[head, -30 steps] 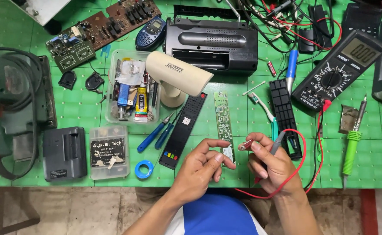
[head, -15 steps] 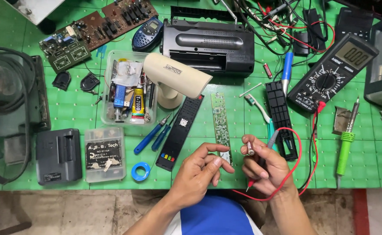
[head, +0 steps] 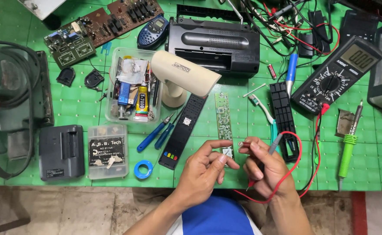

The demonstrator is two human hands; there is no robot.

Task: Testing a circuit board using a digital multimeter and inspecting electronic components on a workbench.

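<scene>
Hands meet at near table edge. Left hand [head: 202,172] half-curled, fingertips on near end of narrow green circuit board strip [head: 223,119]; board's long axis runs away from person, far end toward black radio [head: 212,43]. Right hand [head: 265,167] closed on red-tipped probe [head: 244,143], thin red lead [head: 293,161] looping round hand. Probe tip just right of board's near end, pointing left toward it; touching or apart, cannot tell. Black multimeter [head: 337,74] far right.

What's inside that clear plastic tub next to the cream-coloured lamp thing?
The clear tub holds a yellow glue tube, a blue gadget and a foil packet. Whatever lies beneath them is covered.
</scene>
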